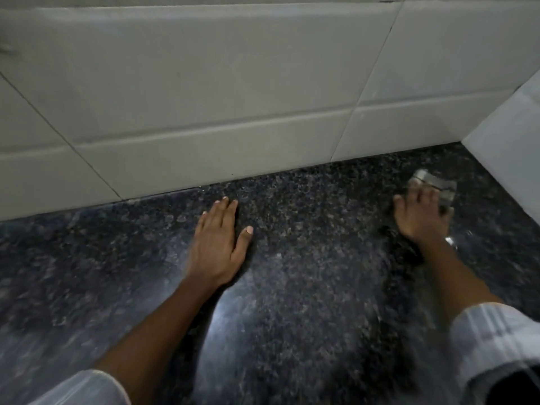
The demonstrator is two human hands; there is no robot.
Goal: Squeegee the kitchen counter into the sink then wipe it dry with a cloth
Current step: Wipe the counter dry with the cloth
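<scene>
— What are your hands doing in the head view?

— My left hand point(217, 244) is lying flat on the dark speckled counter point(292, 287), palm down, fingers stretched out together and pointing toward the tiled wall point(204, 97), thumb spread a little to the side. It is gripping nothing. My right hand point(420, 217) is reaching toward the far right corner, where the counter is meeting the back wall and a white side wall point(511, 156).

— And the right hand, is it gripping something?

— It is pressing down on a pale grey, blurred thing point(435, 185) that is lying on the counter under my fingers. I am taking it to be the cloth, though the blur is making it too smeared to say for sure. My fingers are spread over its near part, and the far part is sticking out beyond my fingertips toward the corner.

— Where is the squeegee?

— I am seeing no clear one; a small shiny spot is showing by my right wrist, but I cannot tell what it is.

— How is the counter looking?

— It is shining in a pale streak between my forearms, and tiny glints are sitting along the seam under the wall. White sleeves point(496, 346) are covering my upper forearms at the bottom of the view.
</scene>
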